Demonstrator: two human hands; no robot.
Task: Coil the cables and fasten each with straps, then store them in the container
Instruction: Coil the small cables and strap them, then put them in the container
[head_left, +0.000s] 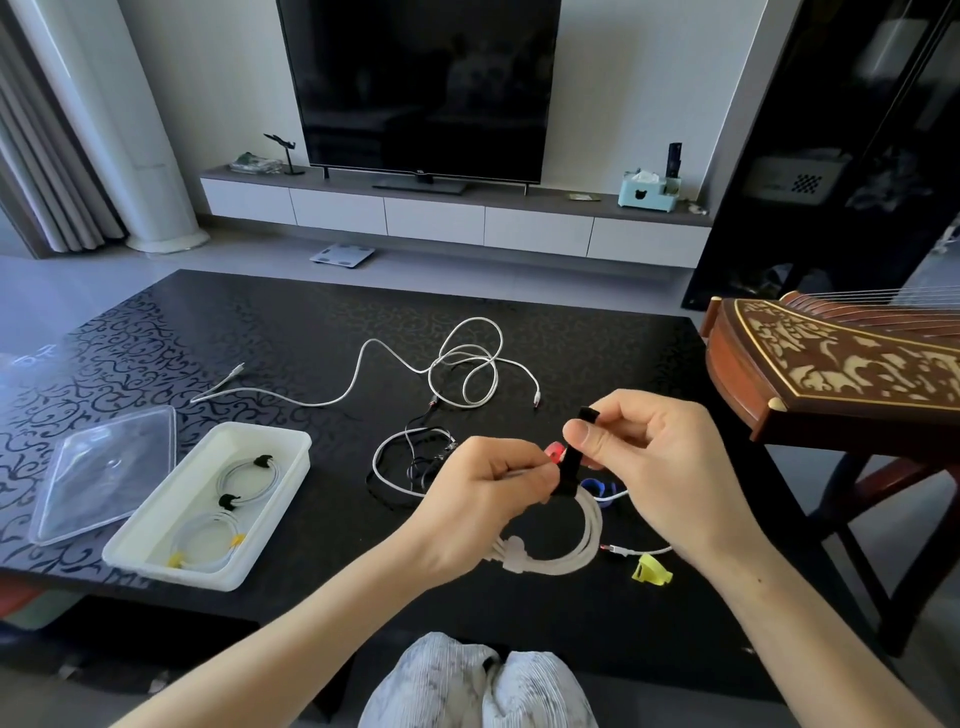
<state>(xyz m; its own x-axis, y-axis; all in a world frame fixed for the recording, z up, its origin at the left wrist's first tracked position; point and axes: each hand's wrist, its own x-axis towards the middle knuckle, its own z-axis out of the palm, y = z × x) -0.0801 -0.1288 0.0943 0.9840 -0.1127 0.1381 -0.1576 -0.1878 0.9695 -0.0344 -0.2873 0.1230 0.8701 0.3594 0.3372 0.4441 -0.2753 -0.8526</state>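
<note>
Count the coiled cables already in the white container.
2. The black-strapped coil lies at the far end of the white container. The yellow-strapped coil lies at the near end. More could hide beneath them.

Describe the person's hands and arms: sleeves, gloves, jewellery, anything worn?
Both bare: left hand and right hand show no gloves, rings or watch. The forearms are uncovered to the frame edge, so no sleeves show. No markings or tape seen. The only clothing in view is pale, marbled fabric at the bottom edge.
</note>
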